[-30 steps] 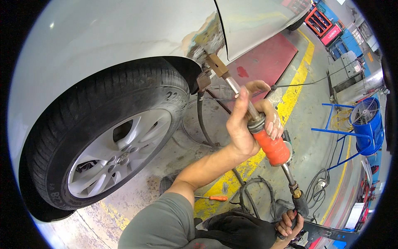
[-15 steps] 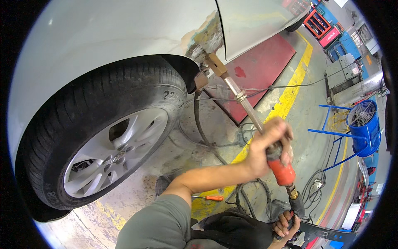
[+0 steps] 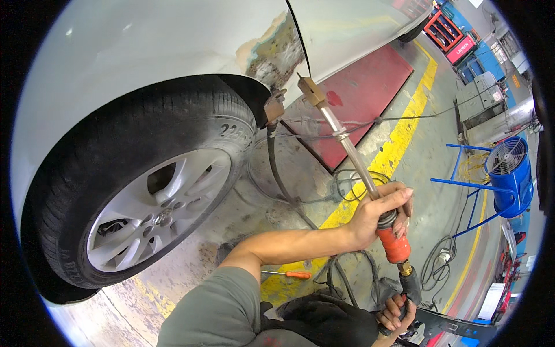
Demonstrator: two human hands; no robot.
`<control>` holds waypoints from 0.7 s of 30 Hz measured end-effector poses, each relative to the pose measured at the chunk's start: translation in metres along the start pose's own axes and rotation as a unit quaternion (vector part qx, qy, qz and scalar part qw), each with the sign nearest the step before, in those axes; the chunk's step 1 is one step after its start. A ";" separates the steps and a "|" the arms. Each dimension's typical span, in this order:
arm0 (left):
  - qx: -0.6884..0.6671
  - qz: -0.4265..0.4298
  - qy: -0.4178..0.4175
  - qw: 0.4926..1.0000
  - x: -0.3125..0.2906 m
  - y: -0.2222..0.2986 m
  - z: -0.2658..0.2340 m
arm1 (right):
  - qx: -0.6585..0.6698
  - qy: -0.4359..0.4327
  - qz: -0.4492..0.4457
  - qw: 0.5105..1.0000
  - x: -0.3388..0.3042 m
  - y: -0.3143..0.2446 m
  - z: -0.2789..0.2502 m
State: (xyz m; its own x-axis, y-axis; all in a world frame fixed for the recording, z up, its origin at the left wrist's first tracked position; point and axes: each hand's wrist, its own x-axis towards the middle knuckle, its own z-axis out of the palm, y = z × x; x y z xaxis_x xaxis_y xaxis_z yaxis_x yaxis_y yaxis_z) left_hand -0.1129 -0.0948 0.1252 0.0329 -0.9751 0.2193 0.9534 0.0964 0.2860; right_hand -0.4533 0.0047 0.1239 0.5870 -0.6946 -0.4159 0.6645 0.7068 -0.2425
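A slide-hammer dent puller (image 3: 359, 165) slants across the middle, with a thin pointed tip, a brownish metal head, a long shaft and a red section near its lower end. My left hand (image 3: 384, 211) is closed round it just above the red section, thumb along the top. Lower down, my right hand (image 3: 396, 312) grips its dark rear handle. The tip stands beside a bare, scraped patch (image 3: 274, 58) on the pale car body (image 3: 144, 40); I cannot tell whether it touches. A brownish clamp (image 3: 274, 109) with a thick black cable sits at the wheel arch edge.
Left of my arm is the car's wheel (image 3: 162, 220). An orange-handled screwdriver (image 3: 298, 275) lies on the floor near my left elbow. Cables (image 3: 439, 263) trail over the floor. A blue fan (image 3: 509, 176) stands at right, and a red plate (image 3: 358, 104) lies beyond the tool.
The puller's head has moved slightly right and down, away from the scraped patch and clamp. My left hand, blurred before, is now sharp and a little lower. Both hands keep hold.
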 end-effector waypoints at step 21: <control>0.015 0.050 -0.034 0.998 -0.004 0.008 -0.005 | -0.026 0.029 0.005 0.999 0.008 -0.008 0.002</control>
State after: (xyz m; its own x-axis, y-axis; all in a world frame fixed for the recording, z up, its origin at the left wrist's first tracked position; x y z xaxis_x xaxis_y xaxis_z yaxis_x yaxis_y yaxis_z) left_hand -0.1043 -0.0907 0.1218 0.1053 -0.9445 0.3111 0.9368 0.1992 0.2875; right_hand -0.4530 -0.0070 0.1244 0.5652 -0.6792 -0.4683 0.6322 0.7212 -0.2831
